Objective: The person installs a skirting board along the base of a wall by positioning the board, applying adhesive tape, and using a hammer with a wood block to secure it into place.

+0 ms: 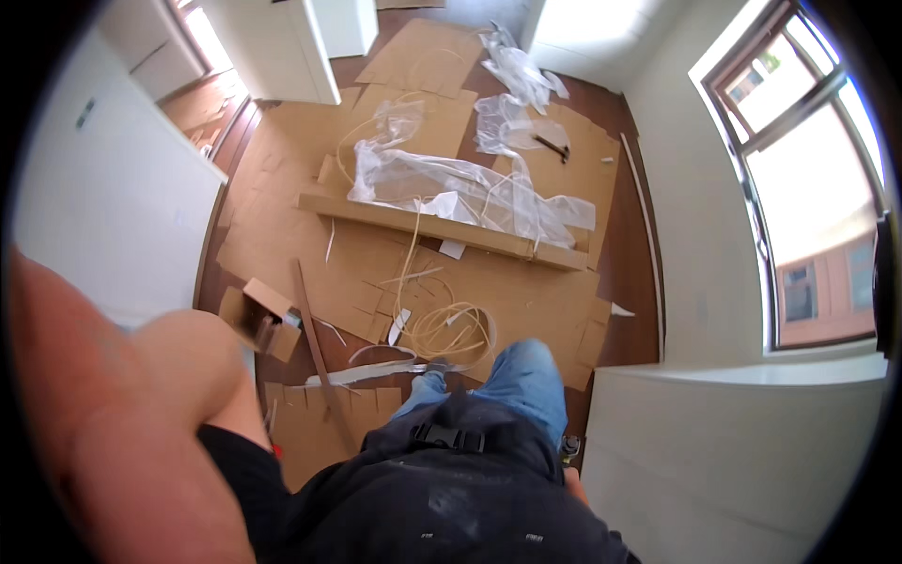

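Note:
My bare left arm is bent, raised close on the left side; its hand lies outside the view. Of my right hand, only a sliver of skin shows beside my dark clothing, at my right hip. Its fingers are hidden. Just ahead of it is a small dark and yellow-green tool, partly covered by my leg and clothing; whether the hand grips it I cannot tell. Beyond my feet lies a loose coil of pale cord. Farther off, a long open cardboard box holds crumpled clear plastic wrap.
Flattened cardboard covers much of the brown floor. A small open carton and a long brown strip lie left of my feet. A black tool lies far right. White panels stand left; a white ledge runs under the window.

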Demonstrator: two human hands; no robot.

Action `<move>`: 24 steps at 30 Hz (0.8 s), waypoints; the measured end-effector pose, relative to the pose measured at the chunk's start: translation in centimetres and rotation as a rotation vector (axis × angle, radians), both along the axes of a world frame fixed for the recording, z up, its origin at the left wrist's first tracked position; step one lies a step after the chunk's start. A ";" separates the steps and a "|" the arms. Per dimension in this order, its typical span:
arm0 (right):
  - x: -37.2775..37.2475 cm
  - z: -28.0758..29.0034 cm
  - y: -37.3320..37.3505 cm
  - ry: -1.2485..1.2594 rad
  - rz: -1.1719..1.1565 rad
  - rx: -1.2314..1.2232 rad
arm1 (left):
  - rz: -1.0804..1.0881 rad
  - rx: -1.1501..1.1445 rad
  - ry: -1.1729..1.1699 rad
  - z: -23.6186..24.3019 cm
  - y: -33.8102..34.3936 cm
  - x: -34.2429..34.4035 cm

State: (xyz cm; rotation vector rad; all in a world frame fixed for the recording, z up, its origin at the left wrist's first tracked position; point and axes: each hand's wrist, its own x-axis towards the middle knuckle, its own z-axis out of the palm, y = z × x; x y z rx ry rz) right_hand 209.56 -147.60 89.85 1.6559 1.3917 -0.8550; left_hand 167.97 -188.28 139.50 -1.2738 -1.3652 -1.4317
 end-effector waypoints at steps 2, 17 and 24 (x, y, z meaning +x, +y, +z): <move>1.2 0.5 1.4 0.044 -0.121 0.047 | -0.013 0.095 -0.170 -3.9 2.6 -5.7; -29.3 -8.0 24.7 0.117 -0.337 -0.110 | -0.388 -0.633 -1.862 -38.9 38.5 -36.4; -53.0 -4.0 46.4 0.583 0.007 0.325 | -0.335 -0.439 -2.248 -42.1 44.1 -47.6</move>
